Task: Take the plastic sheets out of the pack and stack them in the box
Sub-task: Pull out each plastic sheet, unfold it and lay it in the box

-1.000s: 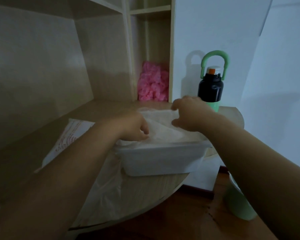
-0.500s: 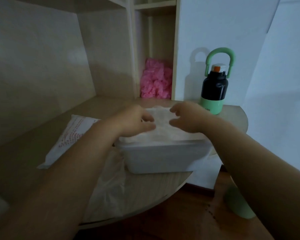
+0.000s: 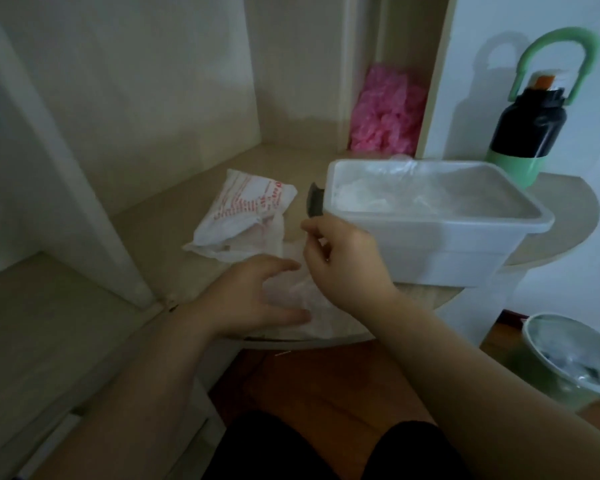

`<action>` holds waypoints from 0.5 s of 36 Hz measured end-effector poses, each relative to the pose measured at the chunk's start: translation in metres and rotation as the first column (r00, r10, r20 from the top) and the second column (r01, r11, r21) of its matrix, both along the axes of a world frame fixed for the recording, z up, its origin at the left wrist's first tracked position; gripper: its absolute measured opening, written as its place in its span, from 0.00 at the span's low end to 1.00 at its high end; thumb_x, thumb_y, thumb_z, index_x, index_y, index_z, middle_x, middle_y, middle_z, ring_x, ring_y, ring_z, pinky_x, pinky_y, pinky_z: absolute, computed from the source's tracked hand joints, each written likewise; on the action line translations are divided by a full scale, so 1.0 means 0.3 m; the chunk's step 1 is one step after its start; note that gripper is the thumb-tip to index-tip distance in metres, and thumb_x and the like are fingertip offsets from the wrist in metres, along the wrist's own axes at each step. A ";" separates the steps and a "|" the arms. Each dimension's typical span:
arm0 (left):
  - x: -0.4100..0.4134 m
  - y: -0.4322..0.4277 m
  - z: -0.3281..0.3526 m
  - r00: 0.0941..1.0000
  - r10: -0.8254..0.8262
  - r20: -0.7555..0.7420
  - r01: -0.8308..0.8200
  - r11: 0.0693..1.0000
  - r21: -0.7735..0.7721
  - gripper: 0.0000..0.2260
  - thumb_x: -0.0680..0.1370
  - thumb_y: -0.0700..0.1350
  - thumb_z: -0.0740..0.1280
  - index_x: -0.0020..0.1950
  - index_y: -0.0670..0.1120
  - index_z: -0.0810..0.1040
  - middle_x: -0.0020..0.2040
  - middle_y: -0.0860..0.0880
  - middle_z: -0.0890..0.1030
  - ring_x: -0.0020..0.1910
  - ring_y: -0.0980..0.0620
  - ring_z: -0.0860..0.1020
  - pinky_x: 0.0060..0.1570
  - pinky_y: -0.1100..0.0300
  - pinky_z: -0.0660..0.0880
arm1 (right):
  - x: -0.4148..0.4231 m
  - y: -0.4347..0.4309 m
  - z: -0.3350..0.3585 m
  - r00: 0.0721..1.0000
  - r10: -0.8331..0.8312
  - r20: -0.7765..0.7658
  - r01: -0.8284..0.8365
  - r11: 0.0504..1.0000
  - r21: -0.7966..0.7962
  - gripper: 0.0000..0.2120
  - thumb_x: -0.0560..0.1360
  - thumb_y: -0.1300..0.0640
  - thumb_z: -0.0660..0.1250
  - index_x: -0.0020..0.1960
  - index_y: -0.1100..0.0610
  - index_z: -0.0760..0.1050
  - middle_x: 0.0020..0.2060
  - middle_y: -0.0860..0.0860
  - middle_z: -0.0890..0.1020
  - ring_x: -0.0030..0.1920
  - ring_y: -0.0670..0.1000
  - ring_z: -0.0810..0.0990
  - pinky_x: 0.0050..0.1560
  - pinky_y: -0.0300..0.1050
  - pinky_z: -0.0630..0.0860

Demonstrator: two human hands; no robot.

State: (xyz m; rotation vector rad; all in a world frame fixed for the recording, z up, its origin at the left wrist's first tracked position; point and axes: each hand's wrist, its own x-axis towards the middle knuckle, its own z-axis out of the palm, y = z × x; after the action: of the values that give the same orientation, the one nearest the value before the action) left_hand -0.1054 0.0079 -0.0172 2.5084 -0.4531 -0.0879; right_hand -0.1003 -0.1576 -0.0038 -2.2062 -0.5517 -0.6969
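1. A pale wooden desk [image 3: 174, 202] with a rounded front edge carries the work, with shelf walls behind it.
2. A white plastic box [image 3: 447, 244] stands on the desk's right side, lid off. Crumpled plastic sheets [image 3: 371, 199] already lie inside it.
3. A green bin [image 3: 565, 368] sits on the floor at lower right.
4. A black bottle [image 3: 529, 129] with a green handle stands behind the box.
5. The pack [image 3: 246, 209], white with red print, lies flat just left of the box.
6. 1 loose sheet [image 3: 305, 292] lies on the desk in front of the pack, under both hands.
7. The left hand [image 3: 253, 296] spreads relaxed fingers over this sheet and grips nothing.
8. The right hand [image 3: 343, 258] has curled fingers, thumb and forefinger nearly meeting; whether they pinch the sheet cannot be told.
9. A small dark piece [image 3: 314, 202] shows beside the box's near left corner.
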 end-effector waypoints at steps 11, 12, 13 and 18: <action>0.001 0.005 -0.014 0.960 0.205 0.190 -0.105 0.895 -0.434 0.07 0.79 0.46 0.65 0.44 0.55 0.79 0.43 0.59 0.81 0.45 0.64 0.78 0.45 0.69 0.71 | 0.003 -0.030 0.014 0.830 0.081 -0.552 -0.184 0.974 -0.135 0.30 0.75 0.70 0.58 0.72 0.48 0.65 0.70 0.48 0.68 0.67 0.48 0.69 0.57 0.34 0.68; 0.006 0.010 0.002 0.956 0.247 0.159 -0.131 0.843 -0.522 0.07 0.79 0.45 0.64 0.44 0.54 0.79 0.44 0.57 0.82 0.46 0.62 0.79 0.47 0.66 0.73 | 0.003 -0.027 0.031 0.825 0.078 -0.560 -0.206 0.964 -0.169 0.32 0.74 0.70 0.59 0.73 0.47 0.63 0.70 0.48 0.67 0.68 0.49 0.68 0.57 0.35 0.69; 0.009 0.014 0.016 0.957 0.268 0.108 -0.150 0.781 -0.607 0.07 0.80 0.45 0.63 0.44 0.52 0.79 0.45 0.55 0.82 0.47 0.61 0.80 0.50 0.63 0.74 | 0.003 -0.025 0.046 0.817 0.072 -0.573 -0.225 0.953 -0.202 0.34 0.73 0.71 0.59 0.73 0.46 0.61 0.71 0.48 0.66 0.68 0.49 0.68 0.58 0.37 0.69; 0.004 0.043 0.066 0.990 0.099 0.099 -0.035 0.860 -0.510 0.02 0.75 0.50 0.68 0.45 0.58 0.79 0.48 0.60 0.82 0.51 0.61 0.79 0.53 0.58 0.75 | 0.006 -0.018 0.096 0.800 0.011 -0.600 -0.280 0.891 -0.357 0.37 0.73 0.71 0.60 0.76 0.48 0.54 0.73 0.51 0.63 0.70 0.52 0.65 0.64 0.42 0.66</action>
State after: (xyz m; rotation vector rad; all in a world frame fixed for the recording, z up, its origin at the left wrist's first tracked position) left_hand -0.1042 0.0209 0.0027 2.0081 -0.3776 0.1928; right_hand -0.0985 -0.1630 0.0248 -2.5774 -0.5798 0.2450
